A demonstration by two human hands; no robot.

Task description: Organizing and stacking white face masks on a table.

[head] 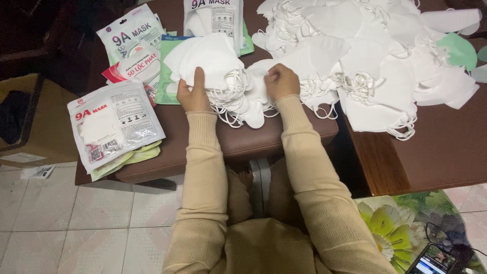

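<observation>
Both hands are down on the brown padded leather bench top (pixel 243 144), right at its near edge. The left hand (pixel 193 94) is clamped on a fanned stack of white folded fabric face masks (pixel 205 61), thumb laid flat up the front of the stack and the other fingers tucked behind it, out of sight. The stack stands tilted up off the bench, ear loops trailing down in a tangle between the two hands. The right hand (pixel 280 82) is curled shut into a loose fist just beside the stack, knuckles up, pinching white mask material and loops; exactly how much it has hold of I cannot tell. Both arms wear beige ribbed knit sleeves (pixel 205 152).

Toward the bench's left edge lies a clear plastic mask packet with red and white printing (pixel 114 124), sitting on pale green packets that poke out beneath it. More printed packets (pixel 131 36) spread toward the far left corner, and another stands at the far edge behind the held stack.

To the right, a big loose heap of white masks (pixel 375 56) spills from the bench across onto the dark wooden table (pixel 436 152); a mint green mask (pixel 459 50) lies at the heap's far right edge. A phone with a lit screen (pixel 433 261) sits on the floral mat below.
</observation>
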